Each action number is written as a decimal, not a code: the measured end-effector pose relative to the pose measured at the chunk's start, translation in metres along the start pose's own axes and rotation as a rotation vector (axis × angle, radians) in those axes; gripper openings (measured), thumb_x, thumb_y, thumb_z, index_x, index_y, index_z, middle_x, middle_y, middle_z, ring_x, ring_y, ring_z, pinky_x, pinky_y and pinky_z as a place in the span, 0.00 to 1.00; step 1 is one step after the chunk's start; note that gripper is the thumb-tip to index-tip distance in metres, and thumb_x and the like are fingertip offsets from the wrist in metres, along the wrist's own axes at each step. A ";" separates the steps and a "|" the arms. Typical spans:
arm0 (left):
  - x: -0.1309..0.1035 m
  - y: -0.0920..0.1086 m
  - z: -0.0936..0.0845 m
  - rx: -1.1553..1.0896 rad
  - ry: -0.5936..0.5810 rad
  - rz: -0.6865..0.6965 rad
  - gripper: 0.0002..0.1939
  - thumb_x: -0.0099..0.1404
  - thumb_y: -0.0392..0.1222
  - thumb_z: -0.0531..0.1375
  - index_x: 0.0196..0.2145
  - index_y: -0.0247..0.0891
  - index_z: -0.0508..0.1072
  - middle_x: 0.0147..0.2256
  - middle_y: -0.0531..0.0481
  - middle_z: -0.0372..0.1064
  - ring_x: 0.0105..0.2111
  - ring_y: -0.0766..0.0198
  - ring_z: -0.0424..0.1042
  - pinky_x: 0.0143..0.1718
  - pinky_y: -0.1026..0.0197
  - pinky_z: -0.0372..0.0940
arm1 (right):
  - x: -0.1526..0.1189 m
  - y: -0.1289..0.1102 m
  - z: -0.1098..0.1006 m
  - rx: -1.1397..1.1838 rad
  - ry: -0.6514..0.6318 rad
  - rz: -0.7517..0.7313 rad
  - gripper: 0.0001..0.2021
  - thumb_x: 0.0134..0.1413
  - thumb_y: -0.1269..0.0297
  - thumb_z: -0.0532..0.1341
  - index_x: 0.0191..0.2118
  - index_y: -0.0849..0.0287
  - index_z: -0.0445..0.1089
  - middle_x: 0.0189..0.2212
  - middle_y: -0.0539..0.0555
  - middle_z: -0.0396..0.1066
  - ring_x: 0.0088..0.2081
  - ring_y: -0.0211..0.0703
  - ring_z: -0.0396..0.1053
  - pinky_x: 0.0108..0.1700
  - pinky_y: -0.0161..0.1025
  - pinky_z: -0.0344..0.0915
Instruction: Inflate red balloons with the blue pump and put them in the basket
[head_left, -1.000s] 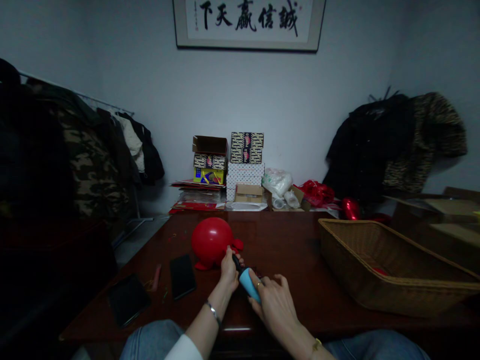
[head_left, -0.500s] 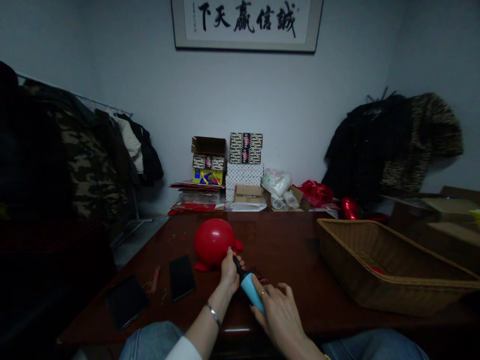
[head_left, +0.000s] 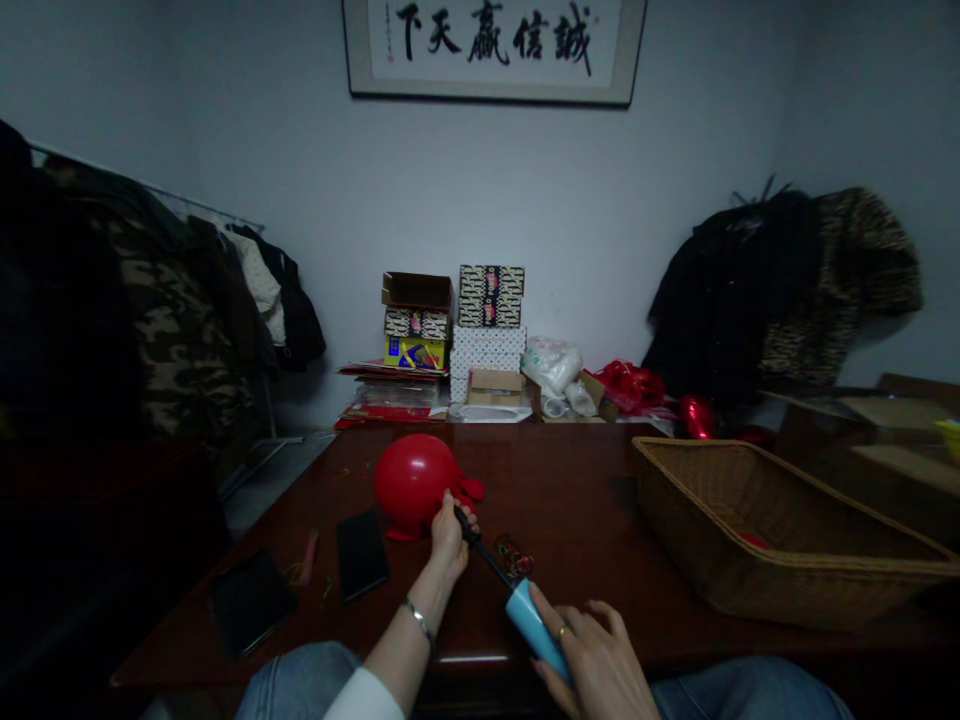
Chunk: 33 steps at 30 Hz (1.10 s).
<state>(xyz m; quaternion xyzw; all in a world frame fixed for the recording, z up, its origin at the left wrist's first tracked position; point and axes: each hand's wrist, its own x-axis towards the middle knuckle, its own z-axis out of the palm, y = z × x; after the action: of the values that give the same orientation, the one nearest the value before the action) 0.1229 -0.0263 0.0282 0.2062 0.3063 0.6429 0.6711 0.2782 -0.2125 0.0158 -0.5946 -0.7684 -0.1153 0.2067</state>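
A blue hand pump point(head_left: 538, 628) with a black rod and nozzle stretches between my hands. My right hand point(head_left: 596, 650) is wrapped round its blue barrel, pulled back so the black rod shows. Closed at the nozzle end, my left hand point(head_left: 450, 535) pinches the neck of a partly inflated red balloon point(head_left: 416, 480) against it; the exact join is hidden by the fingers. Limp red balloons point(head_left: 471, 489) lie beside and beneath the round one. Just right of the rod sits a small tangle of coloured string point(head_left: 514, 557).
A wicker basket point(head_left: 795, 580) with something red inside stands on the right of the dark table point(head_left: 570, 480). Two black tablet-like objects point(head_left: 362, 555) and a small pinkish stick point(head_left: 308, 558) lie on the left. Stacked boxes point(head_left: 489, 350) line the far wall.
My right hand has drawn the blue barrel back toward me and to the right, exposing the black rod. My left hand and the balloon have shifted slightly left.
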 end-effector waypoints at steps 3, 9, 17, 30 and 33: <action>0.000 0.000 0.000 -0.010 0.006 0.005 0.19 0.54 0.56 0.60 0.26 0.38 0.59 0.16 0.58 0.57 0.13 0.72 0.57 0.15 0.69 0.52 | -0.007 0.005 0.001 -0.005 0.013 -0.014 0.34 0.47 0.63 0.59 0.61 0.48 0.47 0.37 0.49 0.71 0.37 0.41 0.68 0.48 0.44 0.48; 0.000 -0.001 0.000 0.004 0.028 0.014 0.20 0.55 0.57 0.60 0.27 0.38 0.59 0.16 0.58 0.57 0.13 0.73 0.57 0.14 0.69 0.51 | -0.004 -0.001 0.001 0.001 0.020 0.006 0.32 0.47 0.64 0.60 0.59 0.47 0.51 0.36 0.48 0.71 0.36 0.41 0.69 0.49 0.44 0.48; -0.006 -0.008 0.004 0.007 0.043 0.002 0.22 0.53 0.60 0.59 0.27 0.38 0.60 0.17 0.58 0.57 0.13 0.73 0.56 0.14 0.70 0.50 | 0.016 -0.010 -0.004 0.047 -0.024 0.065 0.30 0.49 0.63 0.59 0.59 0.45 0.53 0.35 0.48 0.70 0.38 0.41 0.68 0.49 0.43 0.46; -0.010 -0.017 0.003 0.022 0.028 -0.053 0.23 0.52 0.61 0.60 0.25 0.38 0.59 0.16 0.59 0.56 0.13 0.74 0.55 0.15 0.70 0.50 | 0.060 -0.033 -0.006 0.005 -0.092 0.114 0.28 0.49 0.62 0.58 0.58 0.50 0.55 0.41 0.55 0.71 0.41 0.45 0.68 0.48 0.44 0.47; -0.008 -0.017 0.003 0.026 0.031 -0.052 0.23 0.52 0.60 0.60 0.25 0.38 0.58 0.16 0.59 0.56 0.13 0.74 0.55 0.14 0.70 0.50 | 0.060 -0.033 -0.004 -0.007 -0.084 0.117 0.29 0.50 0.62 0.58 0.59 0.50 0.55 0.40 0.55 0.71 0.40 0.45 0.68 0.48 0.44 0.47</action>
<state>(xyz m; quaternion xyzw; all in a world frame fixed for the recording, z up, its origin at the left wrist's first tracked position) 0.1371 -0.0357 0.0202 0.1968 0.3303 0.6244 0.6799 0.2346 -0.1712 0.0491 -0.6437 -0.7398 -0.0807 0.1784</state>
